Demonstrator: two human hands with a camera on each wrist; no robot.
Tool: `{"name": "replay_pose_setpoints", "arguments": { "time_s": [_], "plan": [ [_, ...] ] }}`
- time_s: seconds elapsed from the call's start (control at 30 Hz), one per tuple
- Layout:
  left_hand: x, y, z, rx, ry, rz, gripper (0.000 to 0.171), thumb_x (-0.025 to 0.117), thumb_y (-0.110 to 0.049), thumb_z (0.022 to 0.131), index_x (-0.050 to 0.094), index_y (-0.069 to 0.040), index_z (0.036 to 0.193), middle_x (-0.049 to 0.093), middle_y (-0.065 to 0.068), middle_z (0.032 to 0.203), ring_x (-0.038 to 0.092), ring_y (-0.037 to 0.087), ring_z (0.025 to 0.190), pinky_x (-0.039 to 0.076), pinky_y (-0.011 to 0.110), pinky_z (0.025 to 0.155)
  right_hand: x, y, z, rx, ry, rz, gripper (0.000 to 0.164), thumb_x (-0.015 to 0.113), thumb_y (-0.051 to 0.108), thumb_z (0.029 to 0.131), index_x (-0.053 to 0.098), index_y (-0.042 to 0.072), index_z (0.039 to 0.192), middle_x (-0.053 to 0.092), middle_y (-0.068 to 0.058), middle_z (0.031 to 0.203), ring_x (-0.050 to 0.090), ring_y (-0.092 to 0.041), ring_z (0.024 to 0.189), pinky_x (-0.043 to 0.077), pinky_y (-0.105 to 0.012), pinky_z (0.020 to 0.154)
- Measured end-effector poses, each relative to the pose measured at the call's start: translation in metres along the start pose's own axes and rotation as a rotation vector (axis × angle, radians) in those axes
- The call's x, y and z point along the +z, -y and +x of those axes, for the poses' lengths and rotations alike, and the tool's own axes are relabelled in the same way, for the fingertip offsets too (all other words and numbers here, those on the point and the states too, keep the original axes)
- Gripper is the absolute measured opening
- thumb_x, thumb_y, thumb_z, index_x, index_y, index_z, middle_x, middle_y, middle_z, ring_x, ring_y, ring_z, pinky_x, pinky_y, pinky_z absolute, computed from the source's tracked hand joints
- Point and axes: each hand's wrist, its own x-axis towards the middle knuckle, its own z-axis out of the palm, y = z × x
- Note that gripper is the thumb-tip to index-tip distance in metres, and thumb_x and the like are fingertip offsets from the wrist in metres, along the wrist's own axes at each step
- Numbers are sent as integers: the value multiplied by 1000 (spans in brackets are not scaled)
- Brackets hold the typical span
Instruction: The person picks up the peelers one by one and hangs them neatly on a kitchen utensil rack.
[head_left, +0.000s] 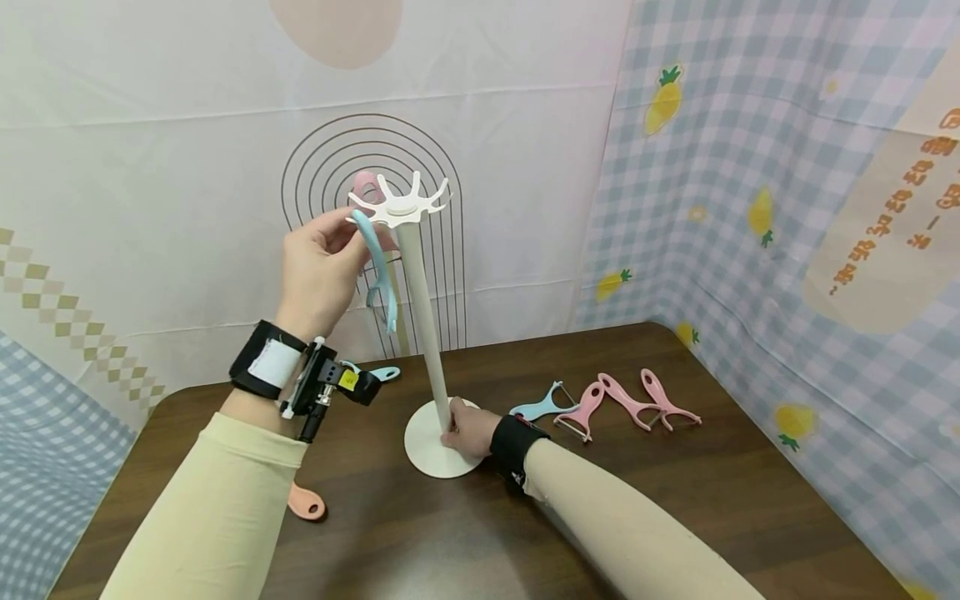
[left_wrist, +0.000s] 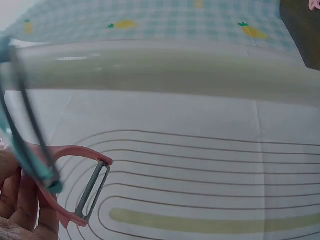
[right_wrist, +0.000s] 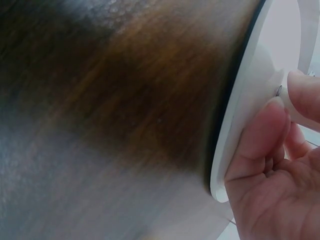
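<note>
The left hand (head_left: 318, 262) pinches a pink, Y-shaped plastic peeler (left_wrist: 75, 150), long axis near vertical, blade down; the right hand (head_left: 472, 429) curls round an upright, white, round-based stand (head_left: 423, 308).

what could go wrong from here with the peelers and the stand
The pink peeler in the left hand is right by the blue peeler hanging from the hooks, so it might snag it or knock it loose. The stand is tall and thin, and the right hand has its grip low, near the base; a push at the top could perhaps tilt it.
</note>
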Motion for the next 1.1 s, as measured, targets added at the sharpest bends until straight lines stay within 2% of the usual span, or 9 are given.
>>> {"name": "replay_pose_setpoints", "arguments": {
  "time_s": [0.1,0.17,0.4,0.5,0.63,0.7,0.87,1.1],
  "plan": [
    [1,-11,-2,-17,11,-37,14,63,-12,93,72,-2,97,72,8,85,67,14,78,52,24,72,-1,0,0,-3,1,5,26,58,23,98,43,8,111,51,-4,94,51,-18,86,40,-32,78],
    [2,-9,0,-26,0,-35,14,62,-11,93,73,-4,98,72,5,84,67,12,77,51,24,71,-1,0,0,-8,1,9,25,58,23,98,43,8,111,51,-4,94,51,-18,87,40,-32,79],
    [3,12,10,-22,-24,-1,14,68,-17,91,73,-9,100,67,5,79,53,11,65,41,23,56,-2,1,0,-8,2,13,27,59,23,98,43,7,112,51,-4,94,51,-18,87,41,-33,79],
    [3,12,10,-30,-12,-19,12,67,-16,92,73,-8,99,70,4,87,60,12,71,47,22,61,-3,2,0,-8,4,13,27,59,22,98,43,7,112,51,-4,94,52,-18,86,41,-33,79],
    [3,11,10,-25,7,-33,13,65,-13,93,72,-7,101,71,6,88,66,14,76,50,23,64,-3,1,0,-10,2,18,26,59,22,98,43,7,112,51,-4,94,51,-18,87,41,-32,79],
    [3,10,11,-23,16,-24,13,64,-13,93,72,-8,102,70,6,85,62,14,68,46,21,59,-2,1,0,-8,2,22,27,59,21,98,43,7,113,51,-4,95,51,-18,87,41,-33,79],
    [3,10,9,-11,27,13,17,67,-19,92,71,-6,102,66,7,77,51,11,62,38,22,54,-1,-1,1,-4,0,25,28,60,22,97,43,6,114,51,-5,95,51,-19,87,41,-34,79],
    [1,15,6,6,56,43,24,70,-25,91,72,-6,105,72,6,96,64,11,87,46,24,70,0,-2,2,0,3,15,28,59,23,98,43,7,115,51,-4,95,51,-18,88,41,-32,80]
  ]
}}
